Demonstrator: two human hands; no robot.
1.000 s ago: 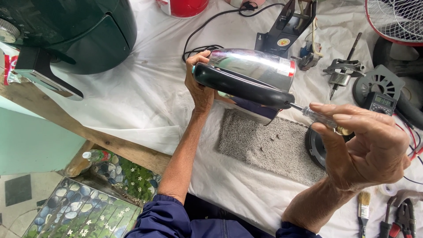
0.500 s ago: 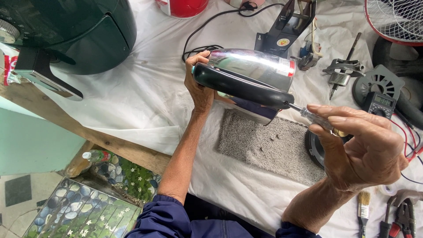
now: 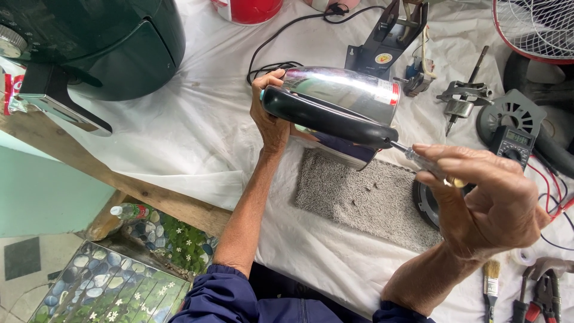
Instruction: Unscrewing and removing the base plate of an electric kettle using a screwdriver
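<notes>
My left hand (image 3: 270, 117) grips a shiny steel electric kettle (image 3: 341, 90) lying on its side above the table, fingers wrapped over the top end beside its black handle (image 3: 326, 118). My right hand (image 3: 487, 206) holds a screwdriver (image 3: 418, 160) with a clear handle. Its shaft points left into the lower end of the black handle, near the kettle's base. A grey mat (image 3: 366, 197) lies on the white cloth right under the kettle.
A dark green air fryer (image 3: 89, 42) stands at the back left, a red container (image 3: 248, 9) behind. A black stand (image 3: 385, 36), metal parts (image 3: 460, 104), a multimeter (image 3: 511, 143) and a fan (image 3: 535, 24) crowd the right. A brush (image 3: 490, 284) and pliers (image 3: 541, 296) lie near the front right edge.
My right hand has shifted slightly around the screwdriver handle, fingers turning. The kettle and my left hand have stayed put.
</notes>
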